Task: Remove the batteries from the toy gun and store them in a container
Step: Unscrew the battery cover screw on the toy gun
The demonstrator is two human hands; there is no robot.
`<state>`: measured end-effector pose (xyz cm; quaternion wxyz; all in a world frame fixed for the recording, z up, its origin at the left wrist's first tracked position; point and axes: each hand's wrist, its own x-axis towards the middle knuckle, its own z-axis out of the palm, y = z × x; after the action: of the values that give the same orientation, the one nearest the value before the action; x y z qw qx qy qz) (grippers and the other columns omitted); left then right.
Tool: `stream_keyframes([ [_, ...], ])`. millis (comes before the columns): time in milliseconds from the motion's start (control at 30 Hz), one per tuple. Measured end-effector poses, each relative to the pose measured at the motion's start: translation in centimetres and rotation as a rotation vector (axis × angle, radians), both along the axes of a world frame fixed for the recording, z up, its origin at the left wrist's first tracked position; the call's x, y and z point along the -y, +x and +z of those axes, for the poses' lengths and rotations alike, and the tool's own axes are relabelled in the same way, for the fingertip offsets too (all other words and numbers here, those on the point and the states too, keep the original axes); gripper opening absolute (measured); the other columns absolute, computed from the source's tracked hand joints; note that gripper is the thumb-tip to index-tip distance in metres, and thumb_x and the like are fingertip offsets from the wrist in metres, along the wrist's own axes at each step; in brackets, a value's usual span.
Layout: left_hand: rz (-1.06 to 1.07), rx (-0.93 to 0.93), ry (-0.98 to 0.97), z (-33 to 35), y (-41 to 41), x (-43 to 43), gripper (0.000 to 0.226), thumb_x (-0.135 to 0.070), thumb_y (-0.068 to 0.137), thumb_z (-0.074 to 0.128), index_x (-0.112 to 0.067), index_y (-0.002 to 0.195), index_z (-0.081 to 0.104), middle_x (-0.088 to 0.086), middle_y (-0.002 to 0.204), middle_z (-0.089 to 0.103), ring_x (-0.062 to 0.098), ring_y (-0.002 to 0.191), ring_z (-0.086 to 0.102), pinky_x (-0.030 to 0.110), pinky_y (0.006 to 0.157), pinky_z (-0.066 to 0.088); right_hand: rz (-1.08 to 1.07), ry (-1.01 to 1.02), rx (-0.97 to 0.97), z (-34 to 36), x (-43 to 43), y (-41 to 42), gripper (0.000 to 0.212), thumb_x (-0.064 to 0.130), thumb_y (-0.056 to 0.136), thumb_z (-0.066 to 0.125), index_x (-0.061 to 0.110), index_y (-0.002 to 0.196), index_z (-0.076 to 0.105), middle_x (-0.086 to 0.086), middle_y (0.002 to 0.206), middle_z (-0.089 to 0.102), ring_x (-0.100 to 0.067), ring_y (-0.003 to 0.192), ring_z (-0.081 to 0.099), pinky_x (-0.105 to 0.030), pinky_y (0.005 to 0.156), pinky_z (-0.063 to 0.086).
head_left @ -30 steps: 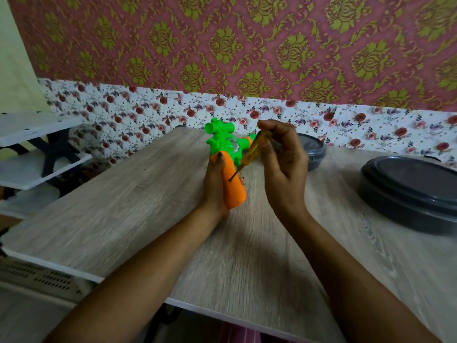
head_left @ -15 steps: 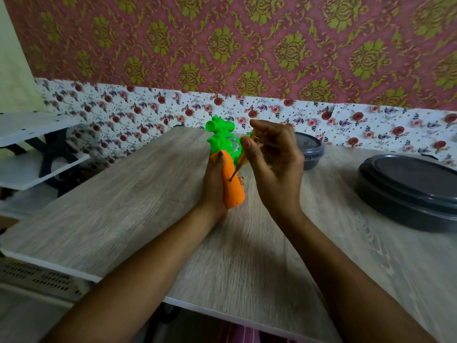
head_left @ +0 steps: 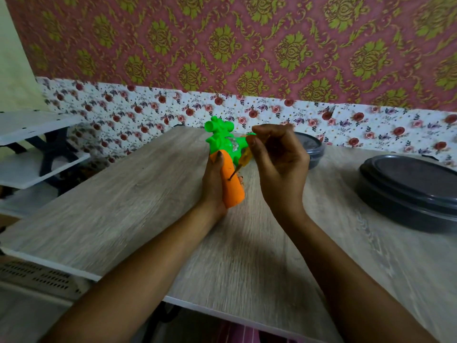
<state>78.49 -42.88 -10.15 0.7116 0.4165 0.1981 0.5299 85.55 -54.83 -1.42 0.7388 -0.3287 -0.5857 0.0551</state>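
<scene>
Head view: the left hand (head_left: pixel 213 186) grips the toy gun (head_left: pixel 227 167) around its orange handle. The fingers are curled behind it and the thumb lies along the front. The gun stands nearly upright over the middle of the tabletop (head_left: pixel 138 209), green top up and handle pointing down toward the near edge.

The right hand (head_left: pixel 280 167) is just beside the gun on its right. Its fingers are curled and pinch the yellow handle of a small screwdriver (head_left: pixel 243 160). The screwdriver slants down to the left, and its thin tip touches the front of the orange handle.

A small container (head_left: pixel 312 147) with a dark lid sits near the far edge of the tabletop, partly hidden behind the right hand. A larger dark container (head_left: pixel 408 194), lid on, sits at the right edge, well apart from the hands.

White shelves (head_left: pixel 32 127) stand off the left edge, and patterned wallpaper (head_left: pixel 247 45) covers the wall beyond the far edge.
</scene>
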Motion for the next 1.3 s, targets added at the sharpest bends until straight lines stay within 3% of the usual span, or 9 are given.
stream_keyframes([
  [67, 0.068, -0.023, -0.032, 0.5, -0.4, 0.4, 0.088, -0.055, 0.067, 0.068, -0.020, 0.142, 0.038, 0.021, 0.133, 0.051, 0.040, 0.105, 0.057, 0.045, 0.086, 0.052, 0.000, 0.004, 0.009, -0.1, 0.0, 0.3, 0.018, 0.012, 0.083, 0.061, 0.027, 0.093, 0.061, -0.009, 0.088, 0.063, -0.021, 0.084, 0.063, -0.035, 0.074, 0.053],
  [200, 0.104, -0.049, -0.032, 0.4, -0.4, 0.2, 0.077, -0.048, 0.078, 0.052, -0.009, 0.142, 0.036, 0.006, 0.087, 0.057, 0.012, 0.055, 0.056, 0.020, 0.050, 0.048, 0.014, -0.027, 0.046, -0.2, -0.2, 0.8, 0.022, 0.003, 0.090, 0.049, 0.013, 0.108, 0.055, -0.002, 0.099, 0.063, -0.011, 0.095, 0.064, -0.025, 0.083, 0.052],
  [333, 0.050, -0.026, -0.089, 0.6, -0.4, 0.5, 0.088, -0.052, 0.069, 0.055, -0.008, 0.143, 0.035, 0.007, 0.087, 0.056, 0.014, 0.059, 0.056, 0.021, 0.051, 0.049, 0.128, -0.067, -0.016, -0.1, -0.1, 0.8, 0.026, -0.001, 0.091, 0.040, 0.017, 0.107, 0.051, -0.010, 0.102, 0.062, -0.018, 0.102, 0.062, -0.036, 0.090, 0.052],
  [500, 0.093, -0.056, -0.047, 1.3, -0.4, 1.1, 0.092, -0.057, 0.066, 0.064, -0.016, 0.143, 0.036, 0.014, 0.112, 0.052, 0.016, 0.069, 0.058, 0.026, 0.058, 0.049, 0.028, -0.035, 0.025, 0.1, -0.1, 0.5, 0.026, 0.009, 0.082, 0.063, 0.030, 0.095, 0.056, -0.007, 0.093, 0.057, -0.020, 0.085, 0.057, -0.037, 0.075, 0.051],
  [667, 0.047, 0.017, -0.036, 1.3, -0.3, 1.5, 0.087, -0.055, 0.064, 0.067, -0.021, 0.140, 0.041, 0.025, 0.131, 0.052, 0.034, 0.102, 0.052, 0.046, 0.088, 0.042, 0.039, -0.037, 0.077, -0.1, 0.1, 0.4, 0.032, 0.000, 0.085, 0.056, 0.018, 0.111, 0.053, -0.003, 0.098, 0.061, -0.016, 0.095, 0.063, -0.034, 0.085, 0.053],
  [800, 0.034, -0.035, -0.038, 2.0, -0.3, 2.1, 0.105, -0.060, 0.055, 0.075, -0.015, 0.142, 0.037, 0.018, 0.113, 0.057, 0.019, 0.077, 0.057, 0.027, 0.064, 0.050, 0.087, -0.063, 0.043, 0.0, 0.1, 0.6, 0.034, -0.007, 0.087, 0.039, 0.012, 0.114, 0.048, -0.011, 0.107, 0.062, -0.024, 0.105, 0.062, -0.037, 0.089, 0.052],
  [900, 0.037, -0.053, -0.058, 2.2, -0.4, 2.1, 0.100, -0.057, 0.059, 0.071, -0.013, 0.143, 0.037, 0.024, 0.142, 0.042, 0.013, 0.073, 0.057, 0.021, 0.054, 0.050, -0.018, -0.070, 0.040, 0.4, 0.3, 1.1, 0.028, 0.002, 0.086, 0.052, 0.023, 0.103, 0.050, 0.000, 0.096, 0.062, -0.009, 0.090, 0.063, -0.027, 0.080, 0.052],
  [1067, 0.059, -0.083, -0.191, 2.5, -0.5, 1.7, 0.071, -0.047, 0.083, 0.056, -0.009, 0.141, 0.040, 0.008, 0.085, 0.058, 0.014, 0.061, 0.055, 0.020, 0.049, 0.049, -0.314, -0.027, -0.230, 1.0, 0.4, 3.0, 0.029, 0.010, 0.089, 0.057, 0.021, 0.116, 0.051, 0.002, 0.089, 0.063, -0.014, 0.083, 0.066, -0.034, 0.075, 0.057],
  [1300, 0.092, -0.154, -0.206, 2.8, -0.6, 2.2, 0.057, -0.044, 0.090, 0.049, -0.013, 0.138, 0.044, 0.005, 0.080, 0.060, 0.013, 0.055, 0.058, 0.020, 0.049, 0.049, -0.296, -0.239, -0.269, -0.8, 0.3, 3.2, 0.012, 0.010, 0.095, 0.048, 0.021, 0.101, 0.047, 0.011, 0.082, 0.060, -0.017, 0.076, 0.068, -0.033, 0.067, 0.060],
])
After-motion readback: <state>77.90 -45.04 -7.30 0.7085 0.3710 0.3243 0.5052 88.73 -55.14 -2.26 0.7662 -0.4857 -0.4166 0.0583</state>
